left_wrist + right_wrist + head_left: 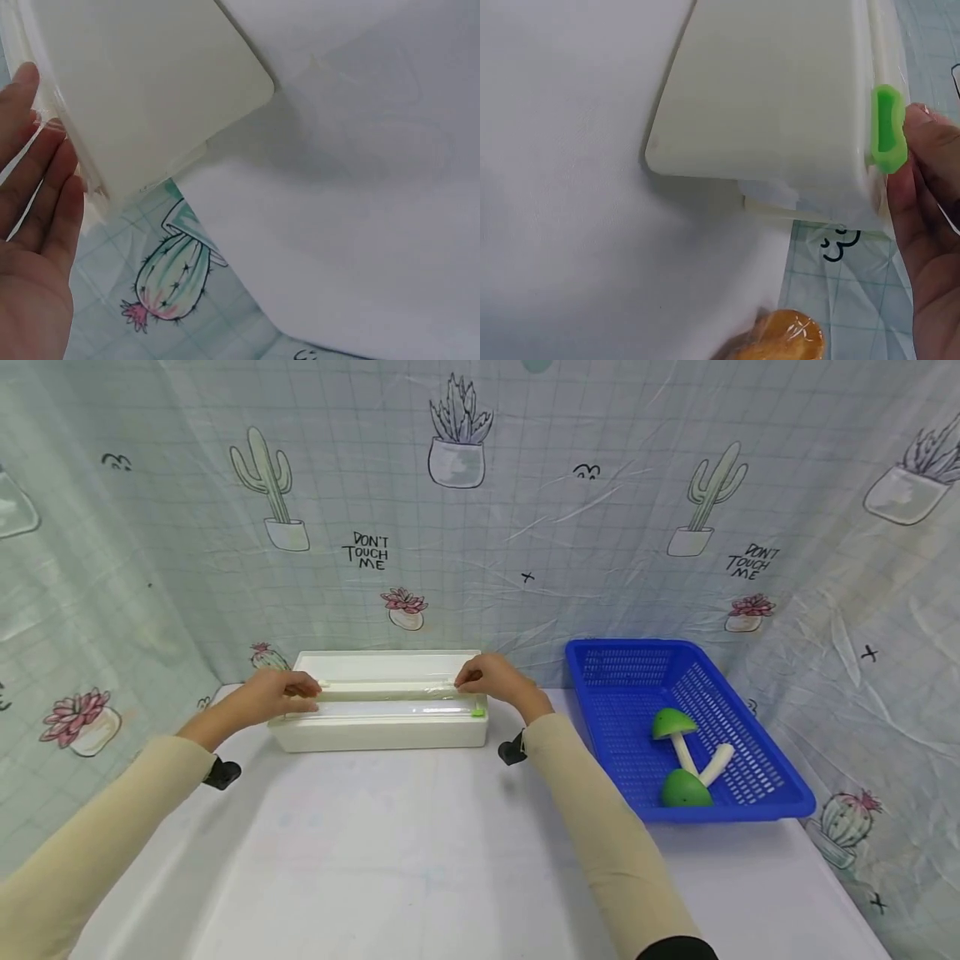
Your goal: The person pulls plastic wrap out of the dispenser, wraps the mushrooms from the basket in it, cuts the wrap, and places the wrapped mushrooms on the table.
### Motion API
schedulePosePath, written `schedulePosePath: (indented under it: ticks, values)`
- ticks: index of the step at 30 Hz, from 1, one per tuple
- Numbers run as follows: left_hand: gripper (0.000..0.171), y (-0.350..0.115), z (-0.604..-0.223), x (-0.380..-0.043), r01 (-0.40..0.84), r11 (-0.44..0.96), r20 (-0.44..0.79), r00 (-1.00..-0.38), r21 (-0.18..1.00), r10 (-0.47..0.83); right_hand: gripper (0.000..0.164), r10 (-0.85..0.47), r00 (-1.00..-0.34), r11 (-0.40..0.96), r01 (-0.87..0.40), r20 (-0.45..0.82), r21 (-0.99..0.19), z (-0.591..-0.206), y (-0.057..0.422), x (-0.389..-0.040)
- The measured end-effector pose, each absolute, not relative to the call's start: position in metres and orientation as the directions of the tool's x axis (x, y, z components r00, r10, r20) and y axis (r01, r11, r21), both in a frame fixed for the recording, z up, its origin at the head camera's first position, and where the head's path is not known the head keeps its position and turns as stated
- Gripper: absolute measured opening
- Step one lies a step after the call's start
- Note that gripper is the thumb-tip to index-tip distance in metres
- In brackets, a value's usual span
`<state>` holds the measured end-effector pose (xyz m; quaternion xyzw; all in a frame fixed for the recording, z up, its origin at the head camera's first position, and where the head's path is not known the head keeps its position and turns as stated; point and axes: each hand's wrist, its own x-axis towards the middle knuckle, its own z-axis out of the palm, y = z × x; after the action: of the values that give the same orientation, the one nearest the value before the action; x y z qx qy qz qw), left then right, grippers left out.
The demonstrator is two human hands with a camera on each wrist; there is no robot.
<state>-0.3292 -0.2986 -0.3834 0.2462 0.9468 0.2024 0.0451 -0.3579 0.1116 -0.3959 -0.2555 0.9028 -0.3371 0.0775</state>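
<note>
While the cling-film dispenser [378, 737] sits at 11 o'clock on the table [420, 860], left hand [285, 691] pinches the clear film [427, 695] at its 9 o'clock end, right hand [498, 681] at 3 o'clock. I'd pull with the 2 hands level, film taut, fingertips clear of the green slide cutter [887, 127]. Blue basket [611, 727] with 2 green-capped mushrooms [686, 789]: 3 o'clock of dispenser.

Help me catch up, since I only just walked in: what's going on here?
A person is working at a white box with clear film along its top. The right hand pinches the film near the box's right end, by a green slider. The left hand touches the film's other end; whether it grips is hard to tell. To the right, two green-capped mushrooms lie in a blue basket, touched by neither hand.
</note>
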Motion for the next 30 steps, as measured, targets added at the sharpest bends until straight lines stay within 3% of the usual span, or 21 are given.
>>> schedulePosePath:
  ticks: [7, 15, 21, 30]
  values:
    - [0.004, -0.298, -0.388, -0.332, 0.475, 0.794, 0.046, -0.867, 0.38, 0.497, 0.013, -0.471, -0.881, 0.598, -0.345, 0.032, -0.724, -0.398, 0.115, -0.358]
    - [0.018, -0.311, -0.386, -0.332, 0.319, 0.715, -0.023, -0.905, 0.623, 0.424, 0.013, -0.415, -0.91, 0.506, -0.253, 0.025, -0.824, -0.406, 0.119, -0.359]
    - [0.024, -0.319, -0.39, -0.332, 0.284, 0.486, 0.003, -0.866, 0.827, 0.5, 0.015, -0.392, -0.92, 0.4, -0.193, 0.023, -0.896, -0.404, 0.117, -0.358]
    - [0.031, -0.321, -0.389, -0.338, 0.325, 0.396, 0.07, -0.84, 0.859, 0.539, 0.019, -0.44, -0.897, 0.244, -0.17, 0.048, -0.955, -0.401, 0.117, -0.36]
